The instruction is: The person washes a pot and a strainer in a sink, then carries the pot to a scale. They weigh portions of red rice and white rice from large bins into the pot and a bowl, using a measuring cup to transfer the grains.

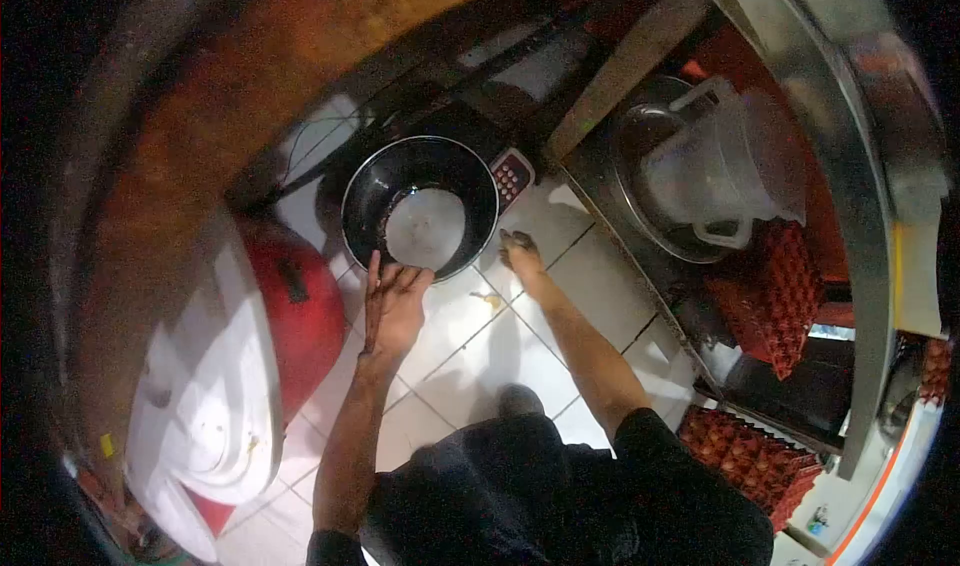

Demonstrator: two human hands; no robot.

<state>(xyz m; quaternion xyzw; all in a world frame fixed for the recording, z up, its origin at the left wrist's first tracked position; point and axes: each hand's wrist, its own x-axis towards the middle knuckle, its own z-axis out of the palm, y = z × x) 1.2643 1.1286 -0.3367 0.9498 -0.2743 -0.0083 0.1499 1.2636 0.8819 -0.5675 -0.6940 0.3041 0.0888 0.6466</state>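
A round black bowl (480, 191) with a thin bright rim holds a pale whitish content at its bottom. It rests on a dark base beside a red keypad panel with light buttons (514, 180). At the bowl's near rim is my left hand (398, 306), its fingers partly spread and nothing visible in them. My right hand (521, 254) is just off the bowl's lower right side, below the keypad; its fingers are curled and dark, and what they hold, if anything, is too small to name.
White lidded container (215, 406) and red tub (305, 316) stand at left. On the right, a shelf carries clear plastic jugs (715, 161) on a round metal tray (640, 206). Red egg trays (745, 456) are stacked lower right. Tiled floor (450, 366) lies below.
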